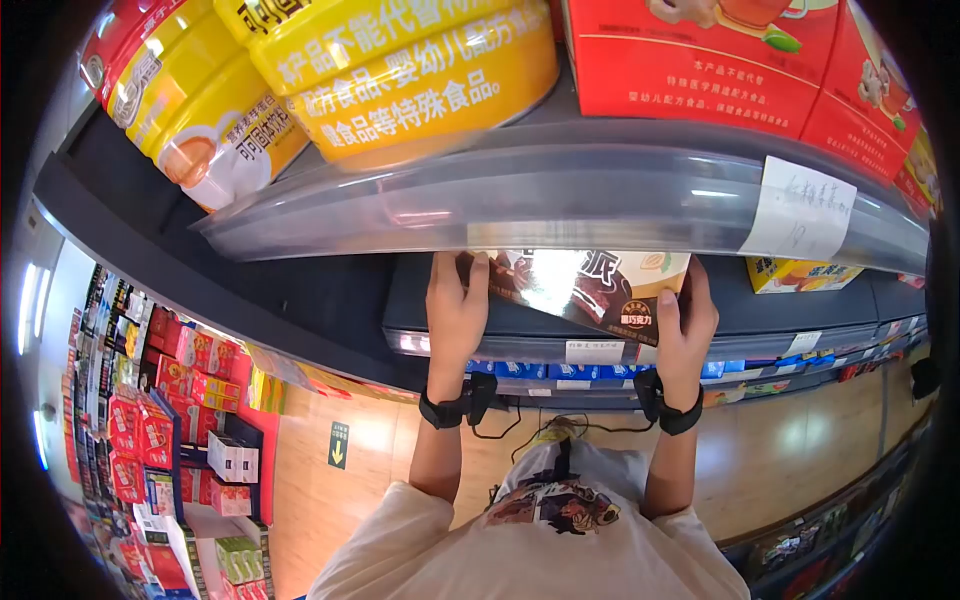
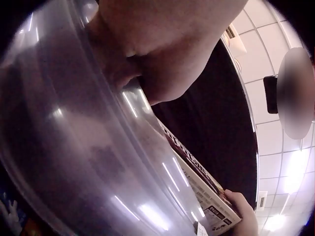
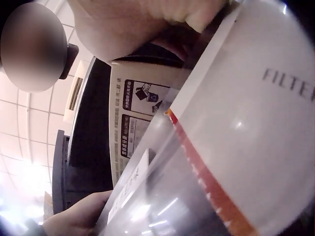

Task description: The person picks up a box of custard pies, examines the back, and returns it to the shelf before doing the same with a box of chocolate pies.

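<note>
A brown and cream box of chocolate pies (image 1: 625,290) lies between my two hands in the head view, its upper part hidden behind the clear shelf strip. My left hand (image 1: 457,310) grips its left end, thumb toward the front. At the other end my right hand (image 1: 687,315) holds the box, thumb bent against its front corner. In the left wrist view the printed side of the box (image 2: 197,184) shows past the clear strip. The right wrist view shows its cream panel (image 3: 140,93) with printed text and small drawings.
The clear plastic strip (image 1: 480,200) with a paper price label (image 1: 800,205) runs just above my hands. Yellow cans (image 1: 400,100) and red boxes (image 1: 700,75) stand on the shelf above. A yellow box (image 1: 805,275) sits right of my right hand. Stocked racks (image 1: 170,400) stand left.
</note>
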A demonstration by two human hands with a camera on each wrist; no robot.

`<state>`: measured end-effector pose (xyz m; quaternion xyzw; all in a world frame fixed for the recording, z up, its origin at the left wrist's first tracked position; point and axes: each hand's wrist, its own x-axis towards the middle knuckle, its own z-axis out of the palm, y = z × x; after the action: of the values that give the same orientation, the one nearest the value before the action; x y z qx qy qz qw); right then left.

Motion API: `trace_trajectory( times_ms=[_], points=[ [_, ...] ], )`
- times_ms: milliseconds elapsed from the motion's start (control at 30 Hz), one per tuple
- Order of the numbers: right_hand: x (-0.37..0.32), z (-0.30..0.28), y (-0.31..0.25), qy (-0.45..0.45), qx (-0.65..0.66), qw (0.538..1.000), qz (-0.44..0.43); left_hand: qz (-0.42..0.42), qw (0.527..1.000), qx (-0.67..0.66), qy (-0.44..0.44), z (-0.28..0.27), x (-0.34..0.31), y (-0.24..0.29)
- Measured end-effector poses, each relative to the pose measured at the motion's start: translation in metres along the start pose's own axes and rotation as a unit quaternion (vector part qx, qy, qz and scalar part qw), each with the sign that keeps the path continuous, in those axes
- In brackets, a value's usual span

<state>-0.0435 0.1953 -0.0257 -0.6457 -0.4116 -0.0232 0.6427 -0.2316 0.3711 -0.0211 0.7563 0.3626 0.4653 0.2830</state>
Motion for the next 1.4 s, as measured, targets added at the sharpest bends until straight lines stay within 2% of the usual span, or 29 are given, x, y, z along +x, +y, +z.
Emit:
trace_trajectory(
  times_ms=[233, 333, 467, 567, 667, 767, 867, 967, 1067, 1400],
  points=[
    [0.000, 0.000, 0.001, 0.006, 0.001, 1.000, 0.000, 0.014, 1.000, 0.027, 0.007, 0.000, 0.000, 0.005],
    [0.004, 0.003, 0.002, 0.024, 0.008, 1.000, -0.010, -0.013, 0.999, 0.037, -0.001, 0.001, 0.002, 0.004],
    [0.009, 0.001, 0.001, -0.004, 0.005, 1.000, 0.015, -0.035, 0.998, 0.048, -0.013, 0.002, 0.003, -0.005],
    [0.009, 0.002, 0.000, 0.002, 0.004, 1.000, 0.011, -0.014, 0.999, 0.040, -0.007, 0.003, 0.004, -0.004],
    [0.008, 0.002, 0.001, 0.002, 0.002, 1.000, 0.012, -0.031, 0.999, 0.039, -0.015, 0.004, 0.007, -0.004],
    [0.007, 0.003, 0.000, 0.008, 0.005, 1.000, 0.008, 0.036, 0.998, 0.041, 0.024, 0.006, 0.007, -0.006],
    [0.004, 0.001, -0.001, -0.003, -0.006, 1.000, 0.022, 0.048, 0.999, 0.013, 0.008, 0.004, 0.009, -0.005],
    [0.002, 0.002, 0.002, -0.001, -0.009, 1.000, 0.001, -0.041, 0.998, -0.013, -0.054, 0.000, 0.005, -0.003],
    [0.000, 0.001, -0.004, -0.005, -0.010, 1.000, 0.002, -0.078, 0.995, -0.015, -0.063, -0.002, 0.000, 0.008],
    [-0.002, 0.000, -0.002, -0.006, -0.008, 1.000, -0.007, -0.068, 0.995, -0.018, -0.064, -0.001, -0.001, 0.003]
  ],
)
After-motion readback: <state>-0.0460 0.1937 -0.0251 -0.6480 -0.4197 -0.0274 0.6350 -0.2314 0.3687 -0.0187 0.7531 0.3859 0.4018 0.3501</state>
